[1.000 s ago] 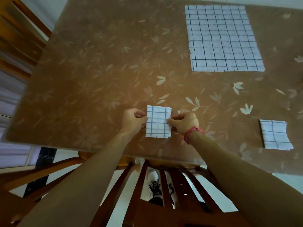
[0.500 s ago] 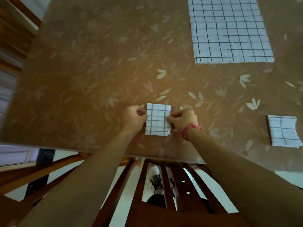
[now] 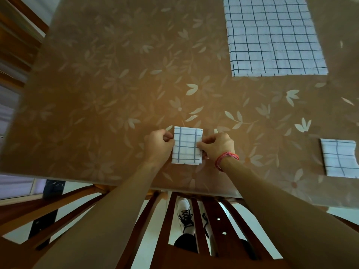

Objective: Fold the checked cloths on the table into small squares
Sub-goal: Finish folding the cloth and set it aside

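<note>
Grips the small folded cloth [image 3: 186, 147] from both sides, down by the near edge of the tabletop [image 3: 97, 98], about midway along it. Pinches the packet's left edge with the left hand [image 3: 159, 145], fingers curled in, thumb on top. Pinches the right edge with the right hand [image 3: 216, 147] the same way, red bracelet [image 3: 226, 159] at the wrist.

Looks like the last step on this piece: already down to a small, nearly square packet, with stacked layers showing a little unevenly along the right side. Probably squaring up those layers and setting the final crease. Calls next for a firm press and a release, or for carrying the packet over beside the finished cloth [image 3: 338, 160] near the right edge, its right side lifted in a curl by the look of it. After that, calls for a long reach to the big flat cloth [image 3: 272, 35], spread open toward the far right corner and not yet folded.

Plenty of bare tabletop between here and there, and across the whole left half; nothing in the way of a slide or a lift. Needs care at the near edge, though: risks dropping the packet onto the wooden chair [image 3: 219, 220] below with any tug toward the body. Cannot tell the big cloth's full extent, cut off at the top of the view.
</note>
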{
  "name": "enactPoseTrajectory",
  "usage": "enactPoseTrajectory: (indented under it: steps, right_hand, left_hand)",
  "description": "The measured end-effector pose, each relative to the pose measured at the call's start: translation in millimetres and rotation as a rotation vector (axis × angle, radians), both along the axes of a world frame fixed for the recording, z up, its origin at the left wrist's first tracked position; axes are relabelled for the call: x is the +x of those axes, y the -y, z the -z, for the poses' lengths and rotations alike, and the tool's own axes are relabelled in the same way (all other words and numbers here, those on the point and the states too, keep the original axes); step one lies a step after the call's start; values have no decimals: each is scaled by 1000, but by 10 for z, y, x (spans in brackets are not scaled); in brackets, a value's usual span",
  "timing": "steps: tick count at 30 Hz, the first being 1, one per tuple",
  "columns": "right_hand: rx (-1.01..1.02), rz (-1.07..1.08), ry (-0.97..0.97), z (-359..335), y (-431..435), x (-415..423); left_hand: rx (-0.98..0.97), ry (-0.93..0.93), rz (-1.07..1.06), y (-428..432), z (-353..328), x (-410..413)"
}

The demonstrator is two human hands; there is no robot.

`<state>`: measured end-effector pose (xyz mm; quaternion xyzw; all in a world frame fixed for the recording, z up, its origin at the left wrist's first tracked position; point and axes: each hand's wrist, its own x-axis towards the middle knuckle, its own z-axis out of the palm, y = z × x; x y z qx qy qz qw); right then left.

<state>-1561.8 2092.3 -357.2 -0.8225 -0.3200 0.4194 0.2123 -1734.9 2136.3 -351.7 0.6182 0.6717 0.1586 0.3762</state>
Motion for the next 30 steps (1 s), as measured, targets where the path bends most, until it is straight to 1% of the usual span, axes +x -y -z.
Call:
enactPoseTrajectory:
  steps: [10,13,16,18,20,22,23,24,27,30]
  right_hand:
    - [9,-68,84,24,14,-15]
    - [21,-58,78,7,30,1]
    - [66,-90,145,-115,69,17]
    - [219,-181,273,-180,92,-29]
    - [454,-315,399,-177,99,-133]
    - [622,-483,469,-140,94,-289]
    - [657,-569,478,-103,90,-367]
    - [655,-650,473,-68,84,-441]
    - [505,-836,416,83,104,-592]
    - [417,-877,432,265,118,-592]
  left_hand:
    - [65,-62,52,31,-38,-44]
    - [202,-55,149,61,-16,-114]
    - [398,-105,358,112,40,-198]
    - [487,-200,506,120,119,-245]
    - [553,-311,630,115,231,-253]
    - [530,-367,694,112,320,-236]
    - [505,-377,710,111,351,-229]
    - [488,-391,728,117,382,-229]
    - [454,-439,792,150,469,-254]
    - [443,-467,805,160,513,-289]
